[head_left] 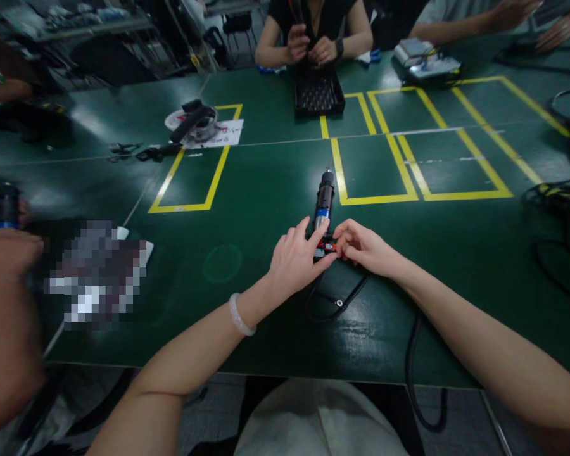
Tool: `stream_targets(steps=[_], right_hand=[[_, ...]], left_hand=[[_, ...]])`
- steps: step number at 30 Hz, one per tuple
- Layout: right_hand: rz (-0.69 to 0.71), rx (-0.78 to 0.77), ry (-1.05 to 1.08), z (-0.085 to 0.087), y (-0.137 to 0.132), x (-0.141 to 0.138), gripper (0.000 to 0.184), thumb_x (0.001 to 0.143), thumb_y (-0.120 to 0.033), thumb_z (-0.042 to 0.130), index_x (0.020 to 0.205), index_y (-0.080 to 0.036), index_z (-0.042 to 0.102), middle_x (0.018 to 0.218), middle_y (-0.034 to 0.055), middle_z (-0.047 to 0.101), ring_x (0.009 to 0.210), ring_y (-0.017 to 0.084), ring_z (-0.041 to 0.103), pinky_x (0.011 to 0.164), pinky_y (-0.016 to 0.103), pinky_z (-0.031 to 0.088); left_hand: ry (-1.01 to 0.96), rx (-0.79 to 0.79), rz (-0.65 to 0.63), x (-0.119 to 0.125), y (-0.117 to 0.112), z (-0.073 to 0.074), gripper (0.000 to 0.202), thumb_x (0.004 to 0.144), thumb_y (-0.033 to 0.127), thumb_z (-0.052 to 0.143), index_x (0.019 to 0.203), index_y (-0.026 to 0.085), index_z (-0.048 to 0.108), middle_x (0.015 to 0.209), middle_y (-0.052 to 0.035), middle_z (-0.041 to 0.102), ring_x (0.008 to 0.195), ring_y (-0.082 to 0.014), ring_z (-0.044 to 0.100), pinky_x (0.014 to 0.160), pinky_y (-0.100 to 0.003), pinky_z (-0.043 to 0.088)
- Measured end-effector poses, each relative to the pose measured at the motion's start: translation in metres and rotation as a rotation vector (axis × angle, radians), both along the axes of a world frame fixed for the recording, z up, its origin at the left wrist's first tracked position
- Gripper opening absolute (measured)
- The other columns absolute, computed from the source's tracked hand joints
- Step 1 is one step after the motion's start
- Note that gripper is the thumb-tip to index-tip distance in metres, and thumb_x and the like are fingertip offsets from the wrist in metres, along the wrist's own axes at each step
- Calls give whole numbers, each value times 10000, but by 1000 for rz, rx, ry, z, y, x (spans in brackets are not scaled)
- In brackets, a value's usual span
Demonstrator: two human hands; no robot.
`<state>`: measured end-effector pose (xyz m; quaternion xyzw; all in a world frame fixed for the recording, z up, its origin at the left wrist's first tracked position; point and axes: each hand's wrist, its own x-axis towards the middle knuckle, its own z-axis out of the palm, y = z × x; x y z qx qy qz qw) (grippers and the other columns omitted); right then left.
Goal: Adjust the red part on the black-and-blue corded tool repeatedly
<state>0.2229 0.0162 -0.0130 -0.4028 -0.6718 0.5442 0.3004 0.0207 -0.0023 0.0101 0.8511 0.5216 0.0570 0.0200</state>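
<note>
A black-and-silver cylindrical tool (323, 196) with a blue band and a thin pointed tip lies on the green table, tip away from me. My left hand (297, 253) steadies its near end, index finger and thumb on it and the other fingers stretched out. My right hand (361, 247) is closed in a pinch at a small orange piece (331, 247) on the tool's near end; the fingertips hide part of it. Small red and silver parts show between the hands. A black cable (320, 316) loops below them on the table, with a small round metal ring on it.
Yellow tape rectangles (379, 201) mark the green table (266, 183). Across from me, a person's hands are above a black tray (319, 95). At left, a co-worker's hand holds a similar tool (7, 206). Coiled cables (563, 215) lie right; a clear-wrapped bundle (199, 123) lies back left.
</note>
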Motion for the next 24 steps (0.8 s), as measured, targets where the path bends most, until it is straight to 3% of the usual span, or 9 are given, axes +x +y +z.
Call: stream_targets(steps=[4, 11, 15, 20, 24], right_hand=[[8, -5, 36, -3, 0, 2, 282, 719, -53, 447, 955, -207, 443, 753, -27, 580, 637, 111, 544, 543, 220, 404], [-20, -1, 32, -10, 1, 2, 296, 731, -67, 452, 986, -217, 434, 752, -37, 558, 615, 112, 557, 474, 197, 413], [-88, 10, 35, -9, 2, 1, 298, 768, -96, 459, 1035, -223, 423, 774, -33, 585, 561, 107, 550, 412, 187, 398], [-170, 30, 9, -4, 7, 8, 241, 793, -111, 469, 1014, -205, 456, 719, -30, 571, 518, 100, 526, 386, 184, 352], [-233, 43, -18, 1, 12, 14, 194, 798, -116, 477, 979, -183, 492, 671, -30, 567, 495, 90, 506, 417, 195, 347]], left_hand=[[-13, -43, -23, 3, 4, 2, 592, 956, 612, 394, 1497, 369, 389, 1575, -119, 275, 1175, -313, 529, 926, -434, 452], [-78, -72, -18, 15, 13, 6, 410, 936, 538, 493, 1261, 320, 616, 1522, -79, 351, 1123, -288, 539, 889, -424, 502], [-88, -85, 8, 12, 16, 7, 352, 900, 440, 571, 1220, 308, 635, 1471, -84, 390, 1151, -292, 522, 891, -420, 521], [-70, -76, 46, -14, 22, 6, 384, 872, 434, 599, 1236, 318, 633, 1446, -82, 408, 1170, -297, 519, 920, -433, 518], [-13, -76, 127, -55, 37, 6, 403, 875, 443, 579, 1256, 324, 629, 1473, -81, 378, 1201, -311, 513, 969, -467, 488]])
